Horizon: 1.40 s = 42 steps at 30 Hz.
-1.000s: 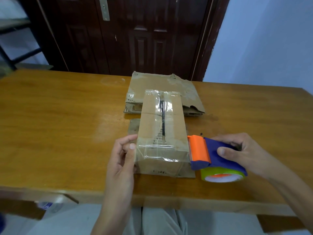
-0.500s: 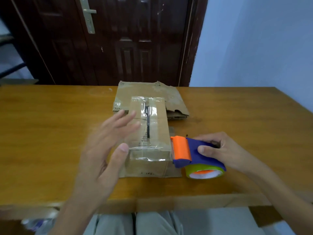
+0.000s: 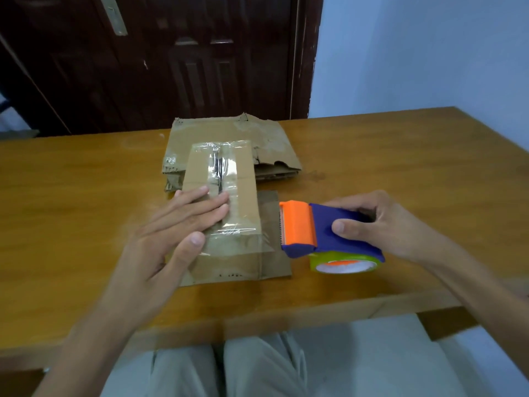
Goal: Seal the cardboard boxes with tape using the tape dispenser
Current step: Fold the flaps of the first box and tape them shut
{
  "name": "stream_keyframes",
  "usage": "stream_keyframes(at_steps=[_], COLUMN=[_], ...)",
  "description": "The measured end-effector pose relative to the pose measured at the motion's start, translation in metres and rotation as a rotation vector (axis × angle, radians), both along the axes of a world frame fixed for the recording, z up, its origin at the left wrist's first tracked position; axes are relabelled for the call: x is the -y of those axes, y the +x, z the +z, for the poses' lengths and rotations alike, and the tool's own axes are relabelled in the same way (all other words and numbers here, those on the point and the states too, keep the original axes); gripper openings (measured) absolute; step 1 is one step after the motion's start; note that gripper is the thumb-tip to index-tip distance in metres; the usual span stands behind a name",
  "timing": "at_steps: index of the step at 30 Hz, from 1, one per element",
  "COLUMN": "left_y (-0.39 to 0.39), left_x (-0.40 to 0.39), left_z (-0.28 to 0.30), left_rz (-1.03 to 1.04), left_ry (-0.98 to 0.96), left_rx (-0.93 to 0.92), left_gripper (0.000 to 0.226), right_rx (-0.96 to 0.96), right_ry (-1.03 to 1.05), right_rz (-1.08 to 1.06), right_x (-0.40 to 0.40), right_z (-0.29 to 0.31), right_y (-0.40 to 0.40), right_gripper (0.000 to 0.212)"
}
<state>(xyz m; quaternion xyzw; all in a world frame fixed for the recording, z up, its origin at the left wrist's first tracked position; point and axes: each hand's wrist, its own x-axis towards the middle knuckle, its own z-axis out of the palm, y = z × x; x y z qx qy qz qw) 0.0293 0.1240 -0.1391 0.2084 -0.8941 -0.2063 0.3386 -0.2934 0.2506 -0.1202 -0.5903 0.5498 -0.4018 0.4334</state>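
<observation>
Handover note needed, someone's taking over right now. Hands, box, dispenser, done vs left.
Left hand: open, fingers flat on top of the small brown cardboard box, pressing the clear tape.
Right hand: grip around the blue and orange tape dispenser, which sits on the wooden table just right of the box, apart from it.
Done: clear tape runs along the top seam and down the near face.
Left: smooth the tape down; the flattened torn cardboard behind shows no fresh tape.
</observation>
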Motion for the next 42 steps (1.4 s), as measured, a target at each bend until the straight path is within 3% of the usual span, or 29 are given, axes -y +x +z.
stream_keyframes(at_steps=[12, 28, 32, 38, 42], left_y=[-0.003, -0.004, -0.003, -0.003, -0.004], left_x=[-0.002, -0.002, -0.003, -0.002, -0.004], left_z=[0.000, -0.003, -0.002, -0.002, -0.002], left_rz=[0.018, 0.018, 0.013, 0.028, 0.032], left_ry=[0.027, 0.033, 0.029, 0.028, 0.046], left_rx=[-0.005, -0.050, -0.040, -0.042, -0.060], left_gripper=[0.048, 0.041, 0.049, 0.054, 0.048], right_rx=[-0.076, -0.424, -0.477, -0.640, -0.867], right_ry=[-0.013, 0.052, 0.094, 0.187, 0.129], right_rz=[-0.038, -0.026, -0.038, -0.081, -0.123], right_x=[-0.010, -0.006, -0.003, 0.006, 0.008], right_z=[0.008, 0.051, 0.060, 0.077, 0.091], right_y=[-0.005, 0.010, 0.020, 0.043, 0.056], right_gripper=[0.028, 0.039, 0.039, 0.052, 0.047])
